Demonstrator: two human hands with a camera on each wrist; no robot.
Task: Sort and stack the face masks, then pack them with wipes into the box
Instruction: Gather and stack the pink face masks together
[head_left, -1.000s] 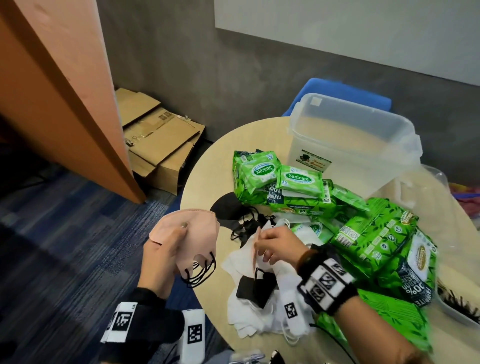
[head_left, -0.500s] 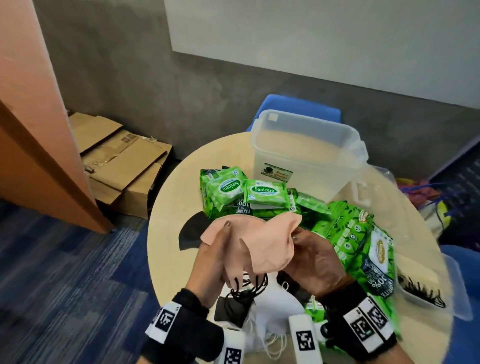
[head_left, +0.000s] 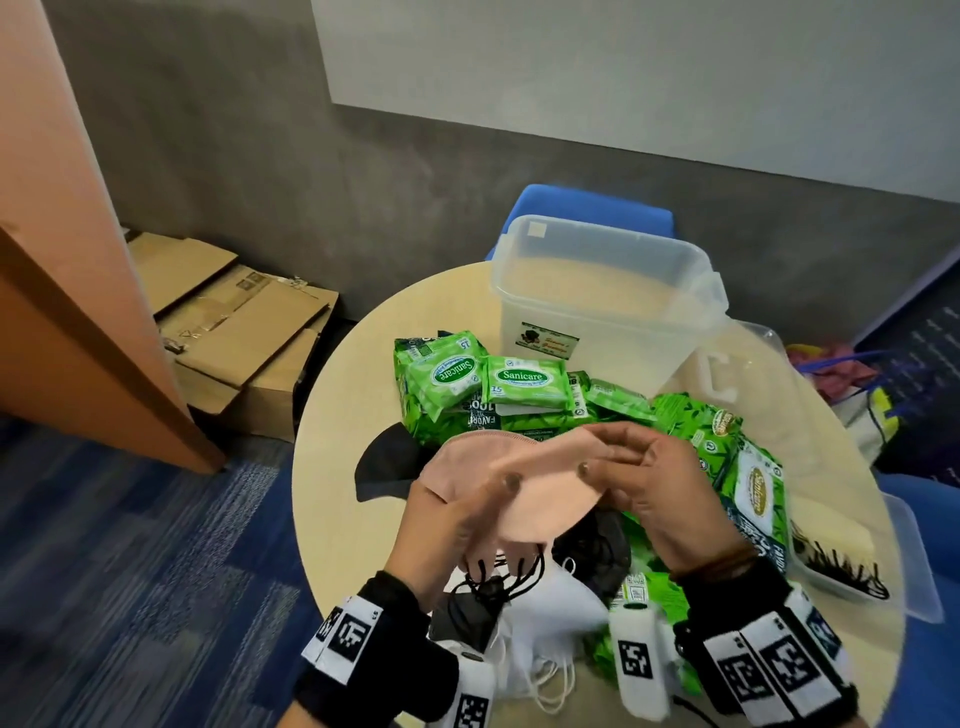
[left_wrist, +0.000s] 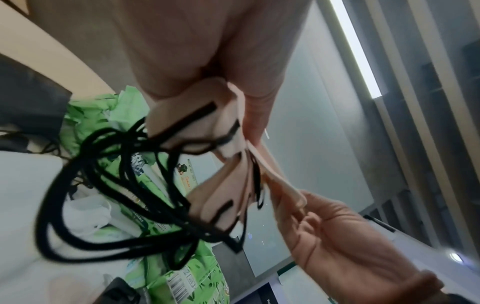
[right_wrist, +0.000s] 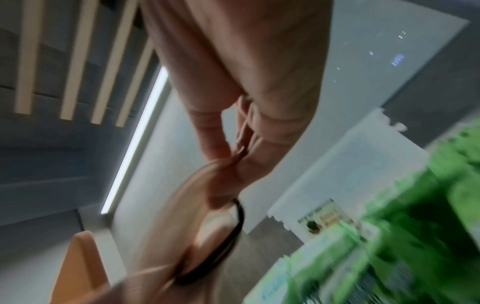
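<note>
Head view, clear box (head_left: 602, 270) seemingly empty, both hands (head_left: 561, 499) holding pink masks (head_left: 519, 483)

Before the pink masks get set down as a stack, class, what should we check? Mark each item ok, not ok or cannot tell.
1. Left hand grips the pink masks: ok.
2. Right hand pinches their other end: ok.
3. Mask edges aligned: cannot tell.
4. Black ear loops untangled: not ok, they hang bunched.
5. Clear box open and empty: ok.
6. Wipes packs already packed: not ok, they lie on the table.
</note>
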